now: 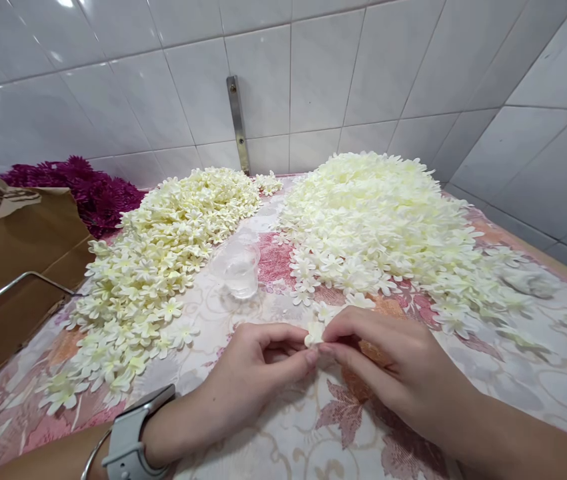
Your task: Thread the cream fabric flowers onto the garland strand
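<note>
A small cream-white artificial flower [314, 333] is pinched between the fingertips of both hands, low in the middle of the view. My left hand [258, 360], with a watch on its wrist, closes thumb and forefinger on the flower's left side. From the right, my right hand [393, 367] pinches the same flower, thumb and forefinger together. The fingers partly cover the petals. Just beyond the hands lie loose white flowers [358, 301]. A clear plastic cup [241, 270] with what looks like clear liquid stands behind my left hand.
Yellowish flowers [178, 233] form a heap at left; whiter flowers [373, 213] are piled at right. Purple flowers [78, 190] and a cardboard box [28, 247] with a metal rod [28, 275] occupy the far left. A tiled wall [313, 80] with a metal bracket [237, 120] backs the flowered tablecloth [273, 433].
</note>
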`<move>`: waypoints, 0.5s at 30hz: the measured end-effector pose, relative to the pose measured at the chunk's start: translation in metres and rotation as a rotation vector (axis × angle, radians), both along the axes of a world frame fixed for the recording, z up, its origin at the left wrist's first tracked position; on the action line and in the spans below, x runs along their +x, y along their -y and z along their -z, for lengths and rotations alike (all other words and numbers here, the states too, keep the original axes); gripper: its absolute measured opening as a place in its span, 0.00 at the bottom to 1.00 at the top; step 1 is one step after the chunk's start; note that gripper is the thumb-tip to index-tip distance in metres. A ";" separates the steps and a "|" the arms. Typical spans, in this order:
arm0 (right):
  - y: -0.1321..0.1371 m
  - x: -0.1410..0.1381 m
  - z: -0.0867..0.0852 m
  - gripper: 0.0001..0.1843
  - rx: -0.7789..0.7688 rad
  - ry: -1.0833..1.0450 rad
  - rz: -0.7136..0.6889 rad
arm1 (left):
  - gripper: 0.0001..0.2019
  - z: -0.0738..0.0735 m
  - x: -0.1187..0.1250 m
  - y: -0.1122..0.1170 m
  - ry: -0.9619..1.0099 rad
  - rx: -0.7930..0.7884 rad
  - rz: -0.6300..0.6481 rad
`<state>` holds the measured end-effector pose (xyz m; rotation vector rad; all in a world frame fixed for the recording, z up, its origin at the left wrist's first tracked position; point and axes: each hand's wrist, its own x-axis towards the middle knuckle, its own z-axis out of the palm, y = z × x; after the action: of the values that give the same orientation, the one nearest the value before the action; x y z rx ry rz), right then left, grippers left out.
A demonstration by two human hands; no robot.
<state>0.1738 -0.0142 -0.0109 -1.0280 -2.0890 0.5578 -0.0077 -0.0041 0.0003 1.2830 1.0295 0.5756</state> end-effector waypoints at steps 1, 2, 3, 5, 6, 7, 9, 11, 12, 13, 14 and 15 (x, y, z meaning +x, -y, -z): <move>-0.001 0.001 -0.001 0.07 -0.054 -0.013 0.011 | 0.09 0.001 0.000 0.000 0.002 -0.003 -0.006; -0.002 0.002 -0.002 0.07 -0.106 -0.020 0.017 | 0.09 0.001 0.000 0.000 0.008 -0.007 -0.011; -0.003 0.003 -0.003 0.08 -0.147 -0.019 0.021 | 0.09 0.001 0.000 0.000 0.019 -0.016 -0.019; -0.006 0.005 -0.005 0.07 -0.150 -0.018 0.068 | 0.09 0.001 0.001 0.000 0.062 -0.046 -0.049; -0.007 0.006 -0.005 0.06 -0.089 -0.020 0.119 | 0.09 0.001 0.001 0.001 0.091 -0.066 -0.074; -0.008 0.006 -0.005 0.05 0.006 -0.020 0.177 | 0.09 0.001 0.002 0.001 0.113 -0.085 -0.090; -0.009 0.005 -0.004 0.04 0.212 -0.004 0.225 | 0.10 0.000 0.002 0.001 0.121 -0.096 -0.103; -0.006 0.002 -0.003 0.04 0.303 0.038 0.134 | 0.10 0.000 0.002 0.000 0.090 -0.072 -0.081; -0.005 0.000 -0.003 0.04 0.289 0.060 0.066 | 0.10 0.000 0.002 0.000 0.070 -0.056 -0.066; -0.003 -0.001 -0.002 0.04 0.255 0.073 0.009 | 0.09 0.000 0.001 -0.001 0.057 -0.047 -0.050; -0.002 -0.002 -0.002 0.05 0.216 0.075 -0.025 | 0.09 0.000 0.001 -0.001 0.052 -0.045 -0.040; 0.000 -0.003 -0.002 0.07 0.179 0.068 -0.035 | 0.09 0.001 0.001 -0.001 0.052 -0.049 -0.030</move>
<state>0.1711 -0.0138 -0.0090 -0.9202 -2.1764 0.3498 -0.0070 -0.0028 -0.0004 1.2057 1.0151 0.5998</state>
